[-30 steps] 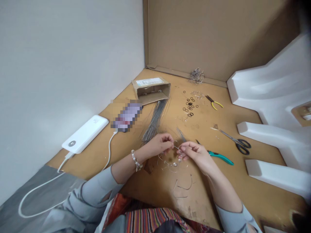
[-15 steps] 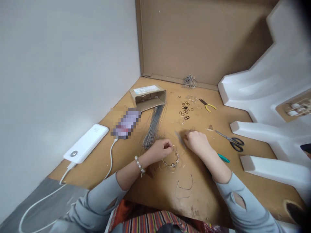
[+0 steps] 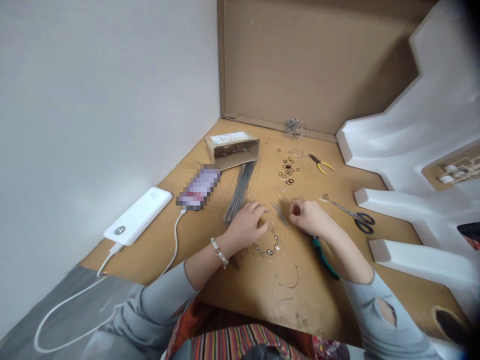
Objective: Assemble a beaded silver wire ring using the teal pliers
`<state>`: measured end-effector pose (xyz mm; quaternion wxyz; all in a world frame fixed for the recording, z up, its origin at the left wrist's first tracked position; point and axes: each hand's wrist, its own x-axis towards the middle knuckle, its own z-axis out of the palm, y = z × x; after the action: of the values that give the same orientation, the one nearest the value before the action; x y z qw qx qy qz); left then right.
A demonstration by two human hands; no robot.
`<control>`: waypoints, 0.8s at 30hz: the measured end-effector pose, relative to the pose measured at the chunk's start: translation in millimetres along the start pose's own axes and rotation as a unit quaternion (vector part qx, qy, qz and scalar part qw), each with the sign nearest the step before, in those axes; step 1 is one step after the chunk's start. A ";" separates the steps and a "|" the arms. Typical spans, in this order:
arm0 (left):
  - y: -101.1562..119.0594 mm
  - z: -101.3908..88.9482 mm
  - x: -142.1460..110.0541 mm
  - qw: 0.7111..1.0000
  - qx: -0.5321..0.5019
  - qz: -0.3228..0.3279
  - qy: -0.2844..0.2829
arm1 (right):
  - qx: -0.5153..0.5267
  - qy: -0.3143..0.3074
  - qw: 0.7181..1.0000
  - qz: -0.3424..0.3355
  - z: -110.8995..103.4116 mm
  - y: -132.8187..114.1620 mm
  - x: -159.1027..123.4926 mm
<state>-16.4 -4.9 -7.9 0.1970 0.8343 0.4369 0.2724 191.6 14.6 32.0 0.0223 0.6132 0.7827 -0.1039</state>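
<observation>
My left hand (image 3: 245, 226) is over the left edge of a wire ring strung with shiny beads (image 3: 270, 252), thumb and fingers apart. My right hand (image 3: 310, 218) is curled, its fingertips bent inward; anything between them is too small or hidden to make out. Short straight wires (image 3: 279, 214) lie between the two hands. Beneath my right forearm, a green-handled tool (image 3: 325, 262) is partly covered. A bundle of long thin grey wires (image 3: 239, 194) reaches from the cardboard box (image 3: 234, 162) toward my left hand.
Several dark rings (image 3: 288, 167) lie beyond my hands, with yellow-handled pliers (image 3: 321, 163) and scissors (image 3: 356, 216) to the right. A tangled wire heap (image 3: 295, 128) sits at the back. On the left are a phone (image 3: 198, 189) and a cabled power bank (image 3: 138, 216). White moulded foam (image 3: 412, 260) borders the right.
My left hand has loosened from a pinch at the bead ring, its fingers now spread. My right hand has turned and shifted slightly right, and more of the green-handled tool shows.
</observation>
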 end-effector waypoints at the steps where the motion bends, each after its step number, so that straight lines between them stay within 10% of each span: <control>1: 3.5 -2.4 0.3 0.999 0.029 0.018 0.024 | 0.016 0.003 1.000 -0.008 0.8 -1.4 -7.2; 8: 29.5 -7.5 5.8 0.966 0.206 0.146 -0.059 | 0.079 0.023 0.995 -0.055 -0.5 -27.8 -29.5; 24: 3.3 -2.1 14.2 0.992 0.077 0.042 -0.092 | 0.038 0.025 0.990 -0.131 1.5 -35.5 -9.9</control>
<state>-9.0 5.4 -0.4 0.1601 0.8863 0.4009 0.1678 159.7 -3.2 37.0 -0.0345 0.5083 0.8520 -0.1203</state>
